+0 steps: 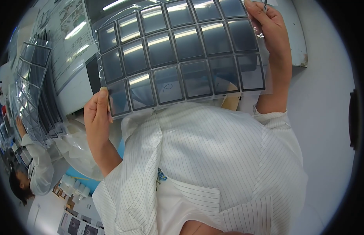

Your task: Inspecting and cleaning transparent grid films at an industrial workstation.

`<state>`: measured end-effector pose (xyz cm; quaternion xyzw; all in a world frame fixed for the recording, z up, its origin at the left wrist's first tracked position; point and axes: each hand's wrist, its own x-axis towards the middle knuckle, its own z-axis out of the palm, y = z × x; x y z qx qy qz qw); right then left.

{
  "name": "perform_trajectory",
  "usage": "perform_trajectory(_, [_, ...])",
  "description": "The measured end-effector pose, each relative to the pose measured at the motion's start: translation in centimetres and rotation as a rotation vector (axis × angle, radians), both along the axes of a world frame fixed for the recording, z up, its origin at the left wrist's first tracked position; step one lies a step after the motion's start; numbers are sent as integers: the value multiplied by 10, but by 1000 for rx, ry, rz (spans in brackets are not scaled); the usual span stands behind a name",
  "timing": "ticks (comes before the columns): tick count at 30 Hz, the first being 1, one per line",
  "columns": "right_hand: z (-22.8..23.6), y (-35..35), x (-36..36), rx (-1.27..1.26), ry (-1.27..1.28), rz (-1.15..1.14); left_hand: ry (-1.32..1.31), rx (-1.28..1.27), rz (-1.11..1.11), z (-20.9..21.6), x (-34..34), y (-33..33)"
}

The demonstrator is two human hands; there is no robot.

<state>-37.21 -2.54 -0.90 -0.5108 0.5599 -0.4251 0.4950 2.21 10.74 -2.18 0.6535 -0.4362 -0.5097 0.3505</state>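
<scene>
Stretched out before me is a clear plastic sheet [137,115] carrying rows of dark, glossy rectangular panels with black borders. Ceiling lights reflect in it as bright streaks, and one front panel shows a small looped pen mark. My left hand [96,107] pinches its near left corner, thumb on top. At the right edge, higher up, my right hand [271,29] is closed on the same sheet. A thin, pen-like stick [265,5] shows by the right fingers, mostly cut off by the frame.
Several similar panel sheets [35,82] stand bundled at the left. Behind my sheet lies a white table [74,92] with printed papers [74,27]. A co-worker in white [41,168] is at far left, one hand [20,126] at the bundle. White containers [74,186] sit lower left.
</scene>
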Motion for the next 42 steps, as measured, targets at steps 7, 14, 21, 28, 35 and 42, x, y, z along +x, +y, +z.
perform_trajectory(7, [-5,2,0,-8,-32,13,-3,-6,-28,-5,-1,-3])
perform_trajectory(14, [0,2,1,-18,5,-2,-29,-13,-12,2,-4,-1])
perform_trajectory(21, [-6,2,-2,-23,-12,21,-42,-27,-44,-2,-2,-2])
perform_trajectory(28, [-5,-1,-1,-24,-21,22,-25,-23,-32,-1,0,-2])
perform_trajectory(35, [-4,1,0,-54,-11,66,-1,1,-14,-4,2,1])
perform_trajectory(42, [-4,2,-1,-25,18,32,-1,14,-1,-4,0,-2])
